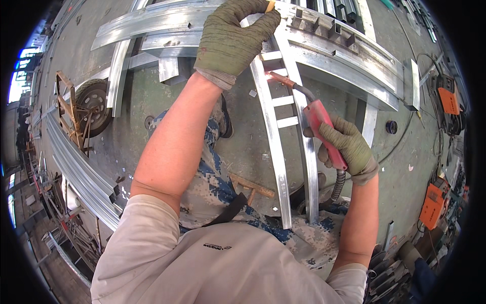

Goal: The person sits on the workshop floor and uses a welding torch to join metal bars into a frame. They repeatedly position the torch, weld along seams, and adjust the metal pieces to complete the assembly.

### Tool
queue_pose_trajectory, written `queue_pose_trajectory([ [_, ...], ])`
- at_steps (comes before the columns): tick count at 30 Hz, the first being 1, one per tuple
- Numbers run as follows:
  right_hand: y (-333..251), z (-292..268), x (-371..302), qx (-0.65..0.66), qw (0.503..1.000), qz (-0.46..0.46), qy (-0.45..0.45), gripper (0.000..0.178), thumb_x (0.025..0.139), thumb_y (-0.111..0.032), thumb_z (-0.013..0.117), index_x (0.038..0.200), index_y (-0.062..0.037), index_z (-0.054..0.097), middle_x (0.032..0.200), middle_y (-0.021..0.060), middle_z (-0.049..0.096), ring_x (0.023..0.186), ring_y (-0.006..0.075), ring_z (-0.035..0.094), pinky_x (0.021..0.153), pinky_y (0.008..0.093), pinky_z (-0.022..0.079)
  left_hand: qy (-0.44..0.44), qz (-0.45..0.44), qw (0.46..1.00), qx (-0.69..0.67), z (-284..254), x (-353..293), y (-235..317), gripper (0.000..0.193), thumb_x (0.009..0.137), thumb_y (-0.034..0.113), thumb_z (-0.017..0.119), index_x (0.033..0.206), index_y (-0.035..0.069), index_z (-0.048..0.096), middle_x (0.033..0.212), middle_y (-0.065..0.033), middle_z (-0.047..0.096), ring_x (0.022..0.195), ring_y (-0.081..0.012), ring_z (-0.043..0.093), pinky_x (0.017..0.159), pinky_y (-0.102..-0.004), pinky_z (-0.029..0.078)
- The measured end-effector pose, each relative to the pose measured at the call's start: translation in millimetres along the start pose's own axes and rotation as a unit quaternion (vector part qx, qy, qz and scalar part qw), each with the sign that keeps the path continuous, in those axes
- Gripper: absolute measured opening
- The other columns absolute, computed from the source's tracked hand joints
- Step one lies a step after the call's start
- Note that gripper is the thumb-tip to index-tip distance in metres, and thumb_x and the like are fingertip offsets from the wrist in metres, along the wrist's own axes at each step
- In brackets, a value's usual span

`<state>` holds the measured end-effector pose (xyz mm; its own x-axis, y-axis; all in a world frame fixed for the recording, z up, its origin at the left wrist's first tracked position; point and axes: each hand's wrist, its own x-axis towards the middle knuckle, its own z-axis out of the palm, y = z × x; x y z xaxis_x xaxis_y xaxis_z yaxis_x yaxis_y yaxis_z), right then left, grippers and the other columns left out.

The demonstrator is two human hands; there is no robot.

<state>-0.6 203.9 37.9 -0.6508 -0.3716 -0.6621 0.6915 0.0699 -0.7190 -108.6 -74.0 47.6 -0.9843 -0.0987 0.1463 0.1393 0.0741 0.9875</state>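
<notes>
My right hand (349, 147), in an olive work glove, is wrapped round the red handle of a welding torch (316, 119). The torch's copper-coloured nozzle meets a ladder-like frame (271, 129) of silver metal tubes, where a bright glow shows at a side rail beside a rung. My left hand (235, 38), gloved alike, is closed at the far end of this frame. Between its thumb and fingers sits a small yellowish piece (271, 6), cut off by the picture's upper edge. The frame's near end reaches down to my lap.
Silver metal beams (349, 71) lie across the far side. At left stand a wheel (93, 107) with a rusty frame and a stack of long metal profiles (81, 167). Orange-and-black machines (432, 205) with cables are at right. A black ring-shaped object (391, 126) lies on the floor.
</notes>
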Motion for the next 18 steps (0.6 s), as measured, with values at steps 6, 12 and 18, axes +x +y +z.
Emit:
queue_pose_trajectory([
  [6,3.2,3.6,2.6,-0.012,1.0,-0.005,-0.009,0.052,0.101,-0.031,0.072,0.142,-0.0014,0.061,0.106,0.0075,0.074,0.063,0.0082,0.063,0.055,0.0232,0.052,-0.002,-0.037,0.999,-0.009,1.8,-3.4,9.5,0.024,0.097,0.016,0.078,0.116,0.001,0.073,0.101,-0.0047,0.076,0.087,-0.0098,0.068,0.077,-0.0266,0.055],
  [12,0.8,10.3,2.4,-0.031,0.999,-0.005,0.009,0.053,0.101,-0.032,0.07,0.143,-0.001,0.06,0.108,0.0086,0.074,0.063,0.0086,0.063,0.054,0.0236,0.052,0.017,0.011,0.999,0.048,-1.4,-1.6,6.4,0.025,0.097,0.018,0.078,0.115,0.001,0.074,0.1,-0.0053,0.076,0.084,-0.0095,0.067,0.075,-0.0265,0.054],
  [18,3.0,-1.5,-17.6,-0.018,1.0,-0.007,0.02,0.055,0.1,-0.029,0.072,0.143,0.0012,0.058,0.111,0.0142,0.075,0.06,0.0119,0.065,0.05,0.0251,0.051,0.011,-0.025,0.999,0.031,-1.7,-0.4,7.3,0.026,0.096,0.018,0.079,0.115,0.001,0.074,0.097,-0.0038,0.076,0.083,-0.0086,0.066,0.073,-0.0263,0.054],
])
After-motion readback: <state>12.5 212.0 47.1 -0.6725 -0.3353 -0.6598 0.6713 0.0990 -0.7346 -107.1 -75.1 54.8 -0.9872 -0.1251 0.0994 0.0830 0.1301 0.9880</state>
